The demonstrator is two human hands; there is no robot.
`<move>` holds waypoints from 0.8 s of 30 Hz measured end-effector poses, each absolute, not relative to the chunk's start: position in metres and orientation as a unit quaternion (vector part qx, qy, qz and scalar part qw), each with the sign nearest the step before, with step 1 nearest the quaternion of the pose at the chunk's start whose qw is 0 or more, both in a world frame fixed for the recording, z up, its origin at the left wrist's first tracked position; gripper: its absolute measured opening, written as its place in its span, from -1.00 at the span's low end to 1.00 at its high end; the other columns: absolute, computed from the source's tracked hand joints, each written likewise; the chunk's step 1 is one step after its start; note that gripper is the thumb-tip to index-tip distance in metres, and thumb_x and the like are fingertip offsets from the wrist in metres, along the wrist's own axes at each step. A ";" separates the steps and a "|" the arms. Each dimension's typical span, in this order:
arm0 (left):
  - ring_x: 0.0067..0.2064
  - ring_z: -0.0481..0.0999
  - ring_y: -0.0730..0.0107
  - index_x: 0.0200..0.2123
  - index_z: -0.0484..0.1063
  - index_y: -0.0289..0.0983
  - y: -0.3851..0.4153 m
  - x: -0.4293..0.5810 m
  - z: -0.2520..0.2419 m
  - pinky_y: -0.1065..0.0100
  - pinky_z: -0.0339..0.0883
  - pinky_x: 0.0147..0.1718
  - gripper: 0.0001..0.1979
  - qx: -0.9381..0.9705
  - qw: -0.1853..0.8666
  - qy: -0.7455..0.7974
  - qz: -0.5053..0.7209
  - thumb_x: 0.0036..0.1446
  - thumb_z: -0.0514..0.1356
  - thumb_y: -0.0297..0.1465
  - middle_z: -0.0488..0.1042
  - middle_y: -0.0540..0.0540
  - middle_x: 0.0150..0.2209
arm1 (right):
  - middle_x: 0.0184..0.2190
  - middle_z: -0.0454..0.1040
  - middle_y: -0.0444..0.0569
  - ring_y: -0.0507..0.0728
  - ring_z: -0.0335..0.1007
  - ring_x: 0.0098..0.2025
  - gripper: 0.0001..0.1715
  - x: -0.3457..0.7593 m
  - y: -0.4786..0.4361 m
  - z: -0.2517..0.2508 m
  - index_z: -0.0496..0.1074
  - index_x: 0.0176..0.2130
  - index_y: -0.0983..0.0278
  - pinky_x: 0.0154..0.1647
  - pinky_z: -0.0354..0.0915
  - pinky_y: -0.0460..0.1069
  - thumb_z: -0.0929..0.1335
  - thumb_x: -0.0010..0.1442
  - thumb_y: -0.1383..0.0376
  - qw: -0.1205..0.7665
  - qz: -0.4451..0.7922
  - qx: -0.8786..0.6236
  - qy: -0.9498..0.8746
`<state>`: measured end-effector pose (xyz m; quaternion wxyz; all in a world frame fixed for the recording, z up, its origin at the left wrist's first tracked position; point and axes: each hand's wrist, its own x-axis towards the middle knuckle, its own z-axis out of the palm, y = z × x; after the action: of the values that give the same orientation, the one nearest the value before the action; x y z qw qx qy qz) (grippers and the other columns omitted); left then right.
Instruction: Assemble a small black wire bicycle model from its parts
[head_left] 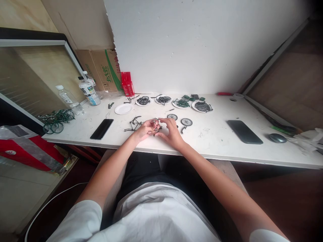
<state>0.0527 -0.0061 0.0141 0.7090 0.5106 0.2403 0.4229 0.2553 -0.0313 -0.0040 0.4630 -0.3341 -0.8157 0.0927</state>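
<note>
My left hand (pixel 147 130) is closed in a pinch around a small thin model bicycle part (pixel 155 121), mostly hidden by the fingers. My right hand (pixel 172 131) curves in from the right, its index fingertip at the part's upper end. Its thumb is lower down and apart from the index finger. A dark miniature bicycle frame (pixel 133 123) lies to the left of my hands. Two small spoked wheels, one behind (pixel 172 116) and one to the right (pixel 186 122), lie flat near my right hand. A curved dark piece (pixel 184 129) rests beside them.
Behind my hands, white plates hold wheels (pixel 143 100), dark parts (pixel 163 99), green parts (pixel 182 103) and black parts (pixel 202 106). A bare plate (pixel 123 108) is nearer. Green model bicycles (pixel 57 121), bottles (pixel 89 91) and a phone (pixel 102 129) stand left; a dark slab (pixel 244 131) and mouse (pixel 277 138) right.
</note>
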 end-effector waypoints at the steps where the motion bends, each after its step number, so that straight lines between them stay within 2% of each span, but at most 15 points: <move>1: -0.58 0.03 0.71 -0.33 0.39 -0.29 -0.006 0.053 0.015 0.46 -0.08 -0.58 -0.73 0.502 0.708 0.242 0.434 -0.06 0.42 -0.49 0.40 -0.01 -0.37 | 0.17 0.41 0.18 0.41 0.30 0.21 -0.16 0.256 -0.031 -0.003 0.24 0.39 0.12 0.21 0.36 0.31 0.46 0.30 -0.10 0.464 0.100 -0.342 -0.811; 4: -0.58 -0.01 0.73 -0.31 0.38 -0.28 -0.004 0.052 0.015 0.46 -0.13 -0.59 -0.73 0.477 0.705 0.244 0.465 -0.03 0.42 -0.48 0.39 0.00 -0.34 | 0.15 0.42 0.19 0.40 0.31 0.19 -0.26 0.259 -0.028 -0.001 0.26 0.36 0.14 0.17 0.37 0.29 0.45 0.35 -0.01 0.473 0.106 -0.362 -0.796; 7: -0.58 -0.03 0.72 -0.31 0.38 -0.28 -0.002 0.053 0.015 0.46 -0.13 -0.59 -0.73 0.462 0.690 0.246 0.500 0.00 0.42 -0.46 0.38 0.00 -0.33 | 0.13 0.43 0.18 0.37 0.30 0.18 -0.53 0.265 -0.021 0.000 0.35 0.31 0.18 0.21 0.33 0.31 0.27 0.46 0.28 0.475 0.075 -0.382 -0.789; 10: -0.57 -0.03 0.70 -0.31 0.37 -0.26 0.003 0.052 0.017 0.45 -0.16 -0.59 -0.74 0.472 0.647 0.275 0.532 0.02 0.42 -0.43 0.39 -0.01 -0.32 | 0.07 0.48 0.19 0.37 0.32 0.14 -0.47 0.274 -0.014 0.001 0.45 0.22 0.22 0.17 0.32 0.30 0.19 0.39 0.48 0.445 0.046 -0.415 -0.792; 14: -0.55 0.06 0.67 -0.28 0.41 -0.27 0.017 0.048 0.027 0.44 -0.12 -0.57 -0.72 0.548 0.572 0.323 0.518 0.04 0.44 -0.36 0.45 -0.04 -0.32 | -0.09 0.60 0.11 0.36 0.39 0.05 -0.62 0.283 -0.008 0.003 0.55 0.09 0.21 0.09 0.34 0.25 0.29 0.38 0.42 0.406 0.059 -0.441 -0.798; 17: -0.53 0.15 0.63 -0.25 0.43 -0.27 0.032 0.046 0.037 0.44 -0.06 -0.54 -0.66 0.588 0.533 0.337 0.506 0.03 0.47 -0.28 0.49 -0.07 -0.32 | -0.13 0.64 0.09 0.36 0.40 0.04 -0.72 0.284 -0.005 0.005 0.59 0.00 0.21 0.06 0.34 0.23 0.33 0.39 0.36 0.395 0.069 -0.452 -0.797; 21: -0.41 0.36 0.50 -0.24 0.44 -0.28 0.053 0.046 0.045 0.46 0.07 -0.47 -0.64 0.618 0.496 0.341 0.506 0.01 0.49 -0.28 0.53 -0.11 -0.31 | -0.12 0.66 0.08 0.36 0.40 0.05 -0.74 0.278 0.002 0.005 0.61 -0.02 0.21 0.07 0.34 0.24 0.34 0.38 0.33 0.384 0.070 -0.451 -0.803; 24: -0.37 0.41 0.46 -0.25 0.44 -0.28 0.063 0.045 0.043 0.45 0.14 -0.44 -0.65 0.606 0.489 0.351 0.520 0.00 0.49 -0.30 0.52 -0.10 -0.35 | -0.13 0.67 0.08 0.38 0.39 0.04 -0.74 0.277 0.015 0.005 0.62 -0.02 0.21 0.06 0.34 0.25 0.35 0.39 0.29 0.377 0.066 -0.447 -0.809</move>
<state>0.0448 0.0627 0.0428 0.4887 0.6060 0.3509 0.5204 0.2772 0.0150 0.0047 0.3773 -0.4466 -0.8086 0.0665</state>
